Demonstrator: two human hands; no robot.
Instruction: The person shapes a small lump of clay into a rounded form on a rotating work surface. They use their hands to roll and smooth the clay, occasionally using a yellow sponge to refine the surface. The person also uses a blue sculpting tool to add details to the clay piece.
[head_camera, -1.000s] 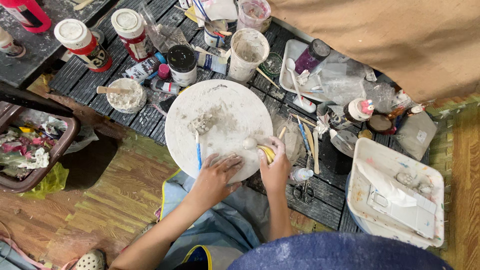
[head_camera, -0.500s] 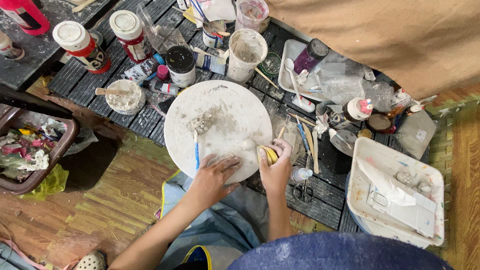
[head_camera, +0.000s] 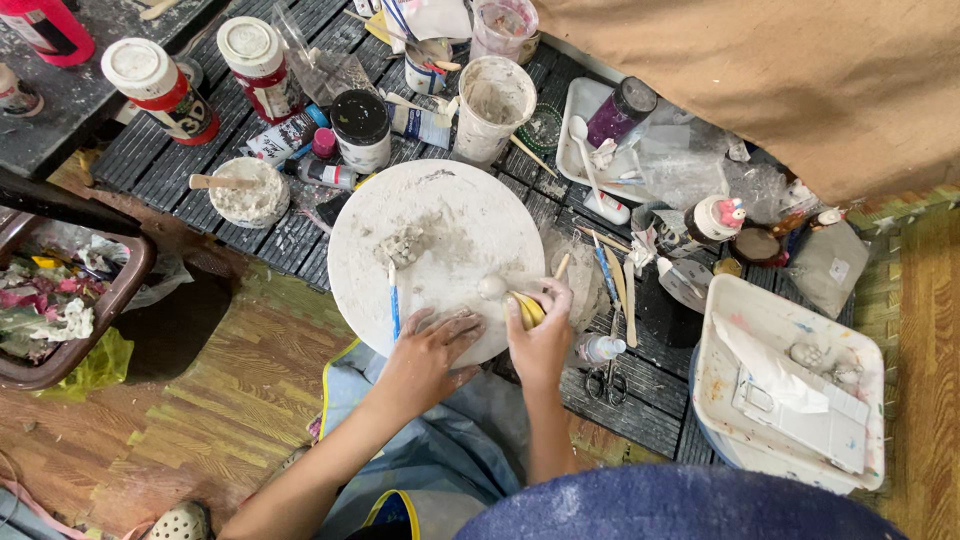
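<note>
One round white board (head_camera: 455, 215) is lying on the dark slatted platform (head_camera: 250, 235), smeared with grey clay, and the person is working at its near edge. The right hand (head_camera: 540, 335) is gripping a yellow sponge (head_camera: 527, 308) and pressing it against one small pale clay ball (head_camera: 492, 287); a thin wooden stick (head_camera: 561, 266) is poking out past the knuckles, though how it is being held is hard to make out. The left hand (head_camera: 428, 345) is lying flat and spread on the board's rim, holding nothing. One blue-handled brush (head_camera: 393, 300) is resting on the board just left of that hand, and one grey clay lump (head_camera: 402, 245) is sitting farther in.

Two red jars with white lids (head_camera: 145, 75) are standing far left, with one black-lidded jar (head_camera: 360, 125) and one clay-crusted cup (head_camera: 492, 105) beyond the board. One small bowl (head_camera: 250, 190) is holding a stick. To the right, one white tub (head_camera: 790, 385) is holding paper, its contents unclear. A basket (head_camera: 60, 310) is being cut off at the left edge.
</note>
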